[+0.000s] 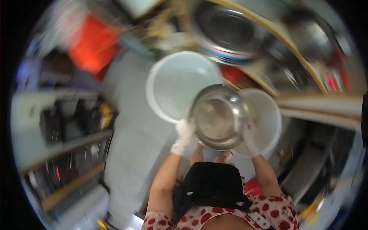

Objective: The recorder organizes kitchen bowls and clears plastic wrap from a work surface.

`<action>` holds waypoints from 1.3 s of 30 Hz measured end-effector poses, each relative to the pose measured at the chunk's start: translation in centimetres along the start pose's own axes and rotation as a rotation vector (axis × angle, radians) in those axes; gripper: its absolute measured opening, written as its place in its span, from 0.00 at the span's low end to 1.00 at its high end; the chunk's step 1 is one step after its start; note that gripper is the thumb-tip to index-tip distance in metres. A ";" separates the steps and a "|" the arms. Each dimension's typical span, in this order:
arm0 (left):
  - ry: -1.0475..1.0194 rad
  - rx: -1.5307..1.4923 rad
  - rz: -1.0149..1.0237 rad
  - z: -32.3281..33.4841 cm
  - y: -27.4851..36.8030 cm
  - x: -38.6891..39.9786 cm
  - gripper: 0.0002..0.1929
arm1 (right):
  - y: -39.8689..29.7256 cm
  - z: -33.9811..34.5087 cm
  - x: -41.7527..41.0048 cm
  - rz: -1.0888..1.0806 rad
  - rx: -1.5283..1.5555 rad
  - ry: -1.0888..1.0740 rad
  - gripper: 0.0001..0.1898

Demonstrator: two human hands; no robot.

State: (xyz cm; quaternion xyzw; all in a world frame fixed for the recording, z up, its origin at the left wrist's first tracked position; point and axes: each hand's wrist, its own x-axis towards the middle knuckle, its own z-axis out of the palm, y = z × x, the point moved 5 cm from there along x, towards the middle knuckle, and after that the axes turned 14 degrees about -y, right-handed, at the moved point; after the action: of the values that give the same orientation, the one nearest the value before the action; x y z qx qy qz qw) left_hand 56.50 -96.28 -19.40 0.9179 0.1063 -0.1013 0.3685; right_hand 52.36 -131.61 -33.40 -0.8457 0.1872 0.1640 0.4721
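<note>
A round stainless steel basin point(217, 119) is held level between my two gloved hands, in front of my body. My left hand point(184, 133), in a white glove, grips its left rim. On the right rim is my right hand point(250, 136), also in a pale glove. The inside of the basin looks blurred, so its contents cannot be told. Behind it to the left stands a large white plastic tub point(181, 83). A second white bucket point(268, 123) stands behind and to the right, partly hidden by the basin, with something yellowish inside.
Stacked metal basins point(227, 31) sit on a wooden-edged shelf point(276, 30) at the back right. A red-orange bag or cloth point(93, 46) is at the upper left. Shelving with dark items point(72, 120) lines the left side, beside the grey floor point(132, 120).
</note>
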 end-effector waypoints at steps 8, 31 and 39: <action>-0.579 0.118 -0.087 20.6 3.4 -1.4 0.24 | 11.9 -12.3 -6.3 0.399 -0.100 0.109 0.16; -0.835 0.886 -0.023 50.8 -3.5 12.3 0.34 | 33.7 -2.1 7.4 0.785 -0.052 -0.172 0.30; -0.808 0.788 -0.052 52.6 -6.9 12.4 0.36 | 34.5 -1.5 9.3 0.597 -0.317 0.114 0.34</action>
State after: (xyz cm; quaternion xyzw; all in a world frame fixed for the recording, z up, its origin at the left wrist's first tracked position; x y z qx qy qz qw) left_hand 60.83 -126.60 -64.41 0.8715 -0.0666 -0.4858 0.0069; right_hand 44.42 -151.10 -62.28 -0.8244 0.4246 0.2745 0.2545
